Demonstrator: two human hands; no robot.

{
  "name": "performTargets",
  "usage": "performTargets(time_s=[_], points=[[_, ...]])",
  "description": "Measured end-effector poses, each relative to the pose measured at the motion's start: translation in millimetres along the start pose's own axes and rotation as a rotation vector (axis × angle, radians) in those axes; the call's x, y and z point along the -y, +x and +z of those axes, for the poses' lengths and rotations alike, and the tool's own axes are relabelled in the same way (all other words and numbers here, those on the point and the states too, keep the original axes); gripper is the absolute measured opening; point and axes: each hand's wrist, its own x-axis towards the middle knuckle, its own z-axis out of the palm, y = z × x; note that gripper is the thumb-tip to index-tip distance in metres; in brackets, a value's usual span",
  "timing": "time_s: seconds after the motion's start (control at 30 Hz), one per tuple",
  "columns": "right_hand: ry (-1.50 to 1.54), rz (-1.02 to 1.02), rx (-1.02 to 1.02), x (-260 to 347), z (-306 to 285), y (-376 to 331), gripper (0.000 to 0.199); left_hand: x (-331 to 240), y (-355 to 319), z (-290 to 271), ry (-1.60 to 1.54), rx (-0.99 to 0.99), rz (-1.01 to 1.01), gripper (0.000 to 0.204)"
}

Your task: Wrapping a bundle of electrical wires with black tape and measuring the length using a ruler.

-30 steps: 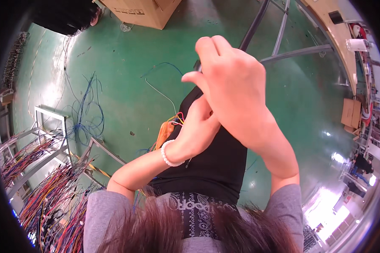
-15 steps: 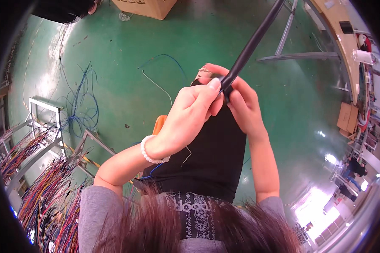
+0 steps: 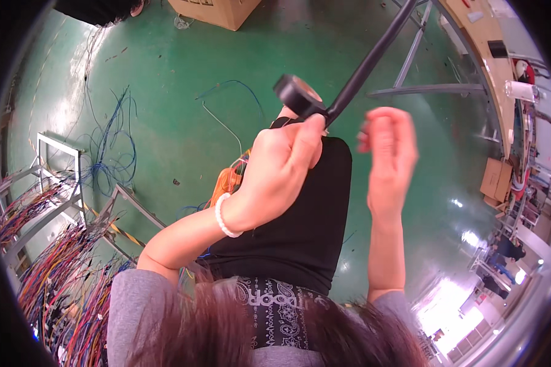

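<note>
Over the green floor — tape roll at the black bundle.
From the head camera, the left hand [image 3: 275, 168] is closed around the black taped cable bundle [image 3: 373, 55], the black tape roll [image 3: 297, 95] hanging just above its thumb. The right hand [image 3: 389, 156] hovers beside it, fingers loose, holding nothing. Looks like mid-wrap — next calls for that free hand to catch the roll.
</note>
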Motion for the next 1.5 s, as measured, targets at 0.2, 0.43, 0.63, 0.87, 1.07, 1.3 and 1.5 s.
performTargets(time_s=[0.2,0.43,0.63,0.87,1.07,1.3,1.5], points=[[0.529,-0.035,0.454,-52.2,18.9,30.4,0.043,-6.0,-2.3,0.9,-0.244,0.093,-0.112,0.057],[0.09,-0.076,0.343,-5.4,-22.5,-25.1,0.034,0.5,-10.4,0.7,-0.032,0.115,-0.096,0.011],[-0.325,-0.233,0.263,42.8,15.6,8.7,0.025,15.1,-16.9,15.7,0.157,0.023,-0.076,0.024],[0.416,0.006,0.487,-32.3,9.0,10.5,0.073,-11.6,-9.4,12.2,-0.184,0.083,-0.132,0.054],[0.222,-0.071,0.452,-43.1,-17.3,-7.9,0.044,-16.3,-9.7,-2.9,-0.378,0.209,-0.301,0.042],[0.015,-0.012,0.48,40.0,-23.4,-2.6,0.02,0.4,-25.5,12.2,0.148,0.066,0.165,0.013],[0.163,0.043,0.137,-19.2,16.0,15.2,0.033,-6.7,-23.0,9.8,0.016,0.18,0.049,0.028]])
